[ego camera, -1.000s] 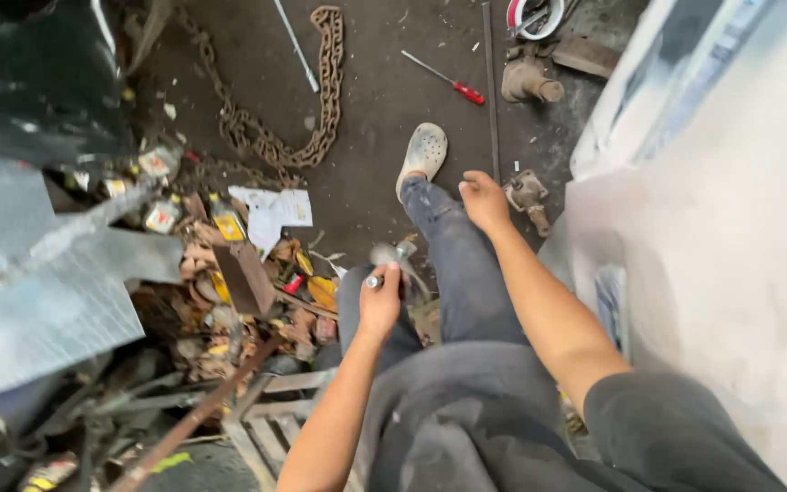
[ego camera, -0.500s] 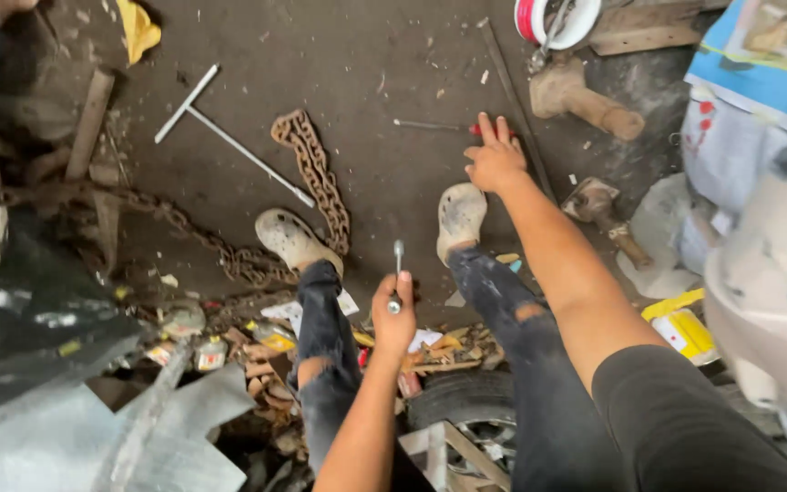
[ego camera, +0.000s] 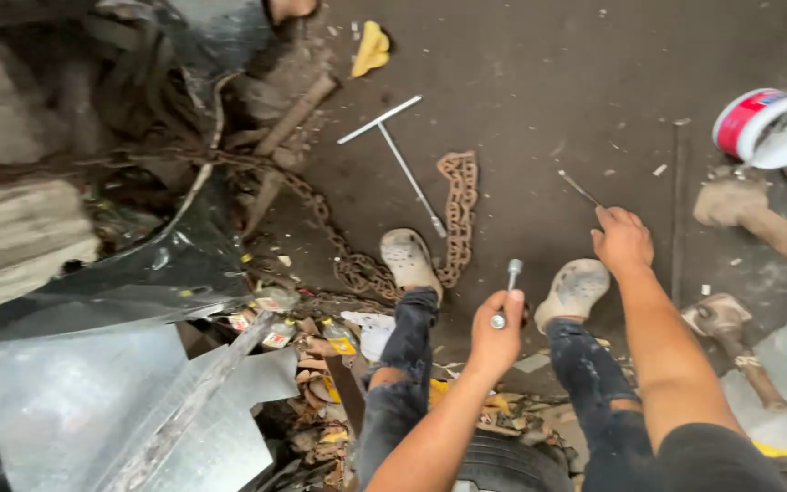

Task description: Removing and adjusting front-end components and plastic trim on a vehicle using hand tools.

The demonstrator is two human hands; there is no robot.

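Left hand (ego camera: 495, 335) closed around short metal socket tool (ego camera: 508, 290); right hand (ego camera: 623, 239) pinching thin screwdriver (ego camera: 579, 188) off floor (ego camera: 539, 91) at one o'clock; T-handled wrench (ego camera: 403, 157) untouched at eleven o'clock.

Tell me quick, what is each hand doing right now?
Left hand: closed, holding a short metal socket tool.
Right hand: closed on a thin screwdriver.

Silver socket tool (ego camera: 506, 290), rust-brown chain (ego camera: 458, 211), silver T-wrench (ego camera: 400, 157), yellow rag (ego camera: 372, 47), red-and-white bucket (ego camera: 767, 126), dirty off-white clogs (ego camera: 409, 259), dark blue ripped jeans (ego camera: 400, 383), dark grey floor (ego camera: 539, 82), shiny grey sheet metal (ego camera: 75, 401).
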